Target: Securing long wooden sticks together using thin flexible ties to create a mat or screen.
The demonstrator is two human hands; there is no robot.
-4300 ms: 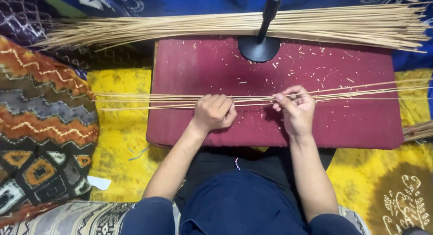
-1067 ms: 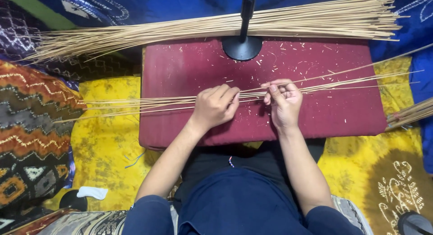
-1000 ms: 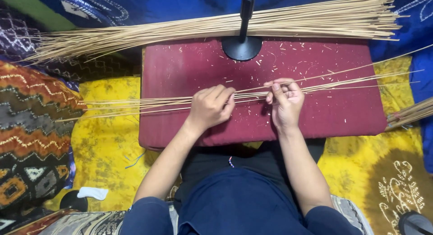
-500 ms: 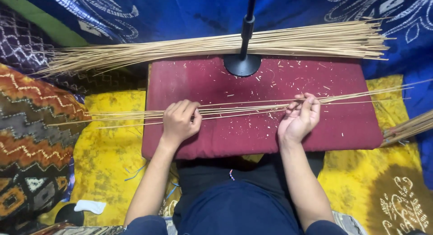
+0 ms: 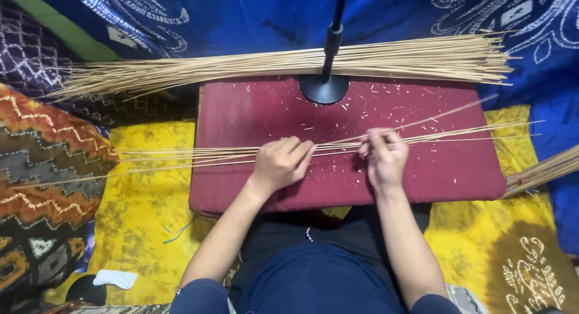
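Overhead, seen from the head camera: low maroon cushioned board [image 5: 422,169] across the lap, flecked with pale shavings. Thin bundle of long pale sticks [image 5: 199,156] laid crosswise over the board, reaching left over the yellow patterned cloth [image 5: 145,229] and right past the board's edge, fanning slightly at the right end.

Left hand [image 5: 280,163]: fingers curled down and closed over the bundle near the board's middle, pressing it to the surface. Right hand [image 5: 385,157]: just beside the left, fingers bent and pinched together on a few sticks of the same bundle; thumb hidden beneath the fingers.

Surroundings: large sheaf of the same sticks [image 5: 289,64] lying along the far edge of the board, well apart from both hands. Black round stand base [image 5: 324,88] resting on the board's far edge, its upright pole [image 5: 335,31] rising in front of the sheaf and hiding a narrow strip of it. Further stick ends [image 5: 543,169] entering at the right edge. Blue cloth with white markings [image 5: 241,18] behind. Zigzag-patterned textile in orange, brown and grey [image 5: 48,169] at left, with stick tips lying over it. Small white object [image 5: 114,279] at lower left beside a dark round shape; kind not discernible. Dark blue clothing [image 5: 319,284] at bottom centre. No packages, labels or signs discernible.
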